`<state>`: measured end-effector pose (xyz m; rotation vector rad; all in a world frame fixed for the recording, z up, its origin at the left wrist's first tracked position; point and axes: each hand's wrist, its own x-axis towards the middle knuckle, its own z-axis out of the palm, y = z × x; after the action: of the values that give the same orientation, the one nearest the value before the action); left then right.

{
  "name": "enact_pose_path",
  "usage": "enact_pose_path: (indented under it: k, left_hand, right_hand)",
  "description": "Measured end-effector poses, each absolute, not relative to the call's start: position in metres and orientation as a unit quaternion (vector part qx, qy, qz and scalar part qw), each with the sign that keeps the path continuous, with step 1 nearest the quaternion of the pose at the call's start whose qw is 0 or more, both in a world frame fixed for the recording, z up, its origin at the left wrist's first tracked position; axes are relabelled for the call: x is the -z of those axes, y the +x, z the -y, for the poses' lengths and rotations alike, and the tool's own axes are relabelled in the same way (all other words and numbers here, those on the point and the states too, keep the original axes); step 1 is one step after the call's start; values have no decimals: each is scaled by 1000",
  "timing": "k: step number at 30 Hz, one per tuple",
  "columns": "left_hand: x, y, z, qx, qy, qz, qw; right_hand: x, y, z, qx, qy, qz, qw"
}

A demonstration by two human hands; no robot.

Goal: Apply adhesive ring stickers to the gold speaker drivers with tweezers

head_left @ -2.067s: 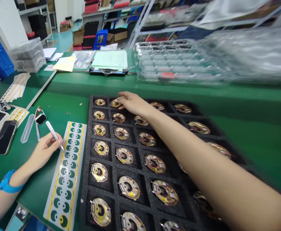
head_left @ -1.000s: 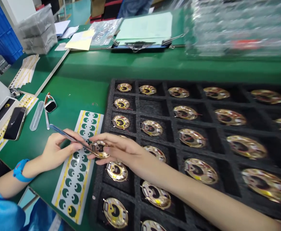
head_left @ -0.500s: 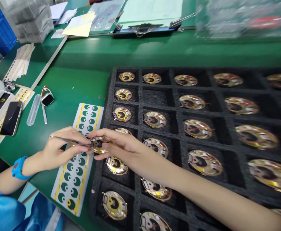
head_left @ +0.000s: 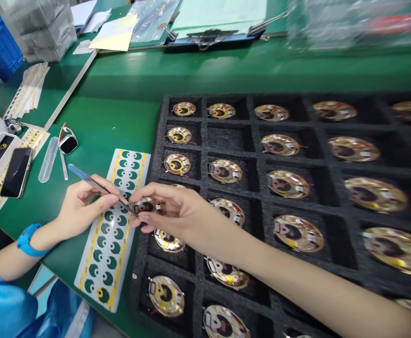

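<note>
My left hand [head_left: 80,204], with a blue wristband, pinches a pair of slim metal tweezers [head_left: 94,184] between thumb and fingers. The tips reach the near edge of a round, gold-rimmed part [head_left: 147,204] with a dark middle. Thumb and fingers of my right hand [head_left: 172,206] grip that part from the right, covering some of it. Below both hands lies a white sticker sheet [head_left: 129,225] with yellow borders and rows of dark-green cut-outs. One yellow sticker [head_left: 103,295] remains visible at its near end.
A black foam tray [head_left: 258,197] with compartments holds many similar gold parts on the right. To the left lie a phone [head_left: 17,172], a smartwatch [head_left: 68,143] and a clear plastic case [head_left: 49,159]. A clipboard [head_left: 212,38] and papers sit at the back.
The tweezers have swung so their rear end points up and left, and their tips now meet the gold part's near edge. My left hand has drawn slightly left.
</note>
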<state>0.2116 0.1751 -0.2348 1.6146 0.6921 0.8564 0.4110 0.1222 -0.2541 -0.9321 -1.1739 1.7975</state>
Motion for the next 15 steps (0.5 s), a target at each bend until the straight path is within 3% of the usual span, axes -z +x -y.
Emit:
enact_pose_path:
  k: [4,11,15]
  left_hand:
    - [228,206,-182,-366,662,-299,583]
    - [224,182,-183,-162,648,-369,646]
    - [225,164,-161,-147,659,-383,631]
  right_hand:
    - [252,411,-123,-686,-386,474,395]
    - [254,410,-120,-621,-428,535,381]
    - [254,405,-112,-530,-452,615,371]
